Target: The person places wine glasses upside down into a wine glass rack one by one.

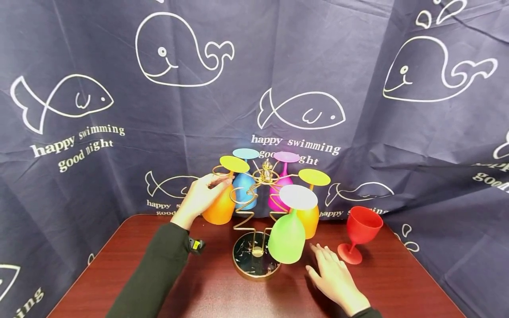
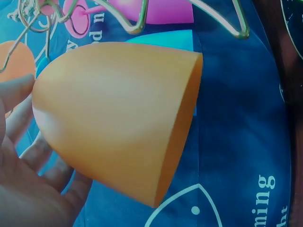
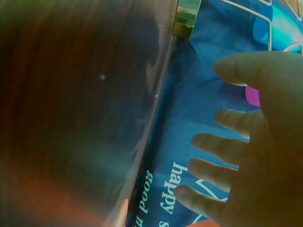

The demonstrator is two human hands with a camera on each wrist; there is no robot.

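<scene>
My left hand (image 1: pixel 205 194) pinches an upside-down orange goblet (image 1: pixel 220 209) near its stem, at the left side of a gold wire glass rack (image 1: pixel 244 228). In the left wrist view the goblet's bowl (image 2: pixel 118 118) fills the middle, with thumb and fingers at its narrow end. Also upside down on the rack are a blue goblet (image 1: pixel 245 190), a magenta goblet (image 1: pixel 280 190), a green goblet (image 1: pixel 287 238) and a second orange goblet (image 1: pixel 309 221). My right hand (image 1: pixel 333 274) is low over the table, fingers extended and holding nothing, between the green goblet and an upright red goblet (image 1: pixel 362 226).
The rack stands on a round black marbled base (image 1: pixel 250 260) with a gold rim. Beneath is a reddish-brown wooden table (image 1: pixel 207 282). A dark blue curtain (image 1: pixel 222 115) with white whales, fish and lettering hangs close behind the table.
</scene>
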